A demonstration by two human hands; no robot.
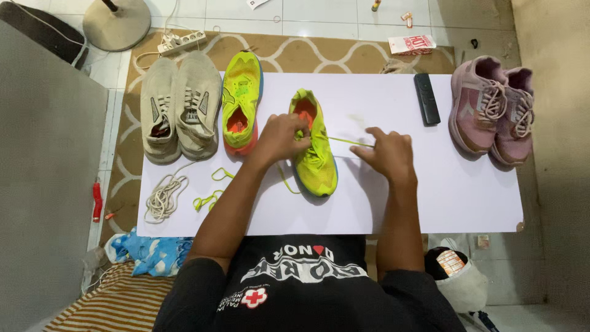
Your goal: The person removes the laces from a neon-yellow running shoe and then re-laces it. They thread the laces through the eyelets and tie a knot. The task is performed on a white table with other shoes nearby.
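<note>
Head view, looking down: left hand presses fingers closed onto the neon yellow shoe at mid white board. Right hand, just right of that shoe, pinches its yellow lace taut. Left of it lies the matching shoe.

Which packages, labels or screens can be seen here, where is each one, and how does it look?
Carton: on the floor beyond the white sheet, flat, red and white.
Label: on a dark bundle right of the person, small square, orange and white.
Shirt print: black shirt, white letters, red heart and cross.
No screens.
</note>
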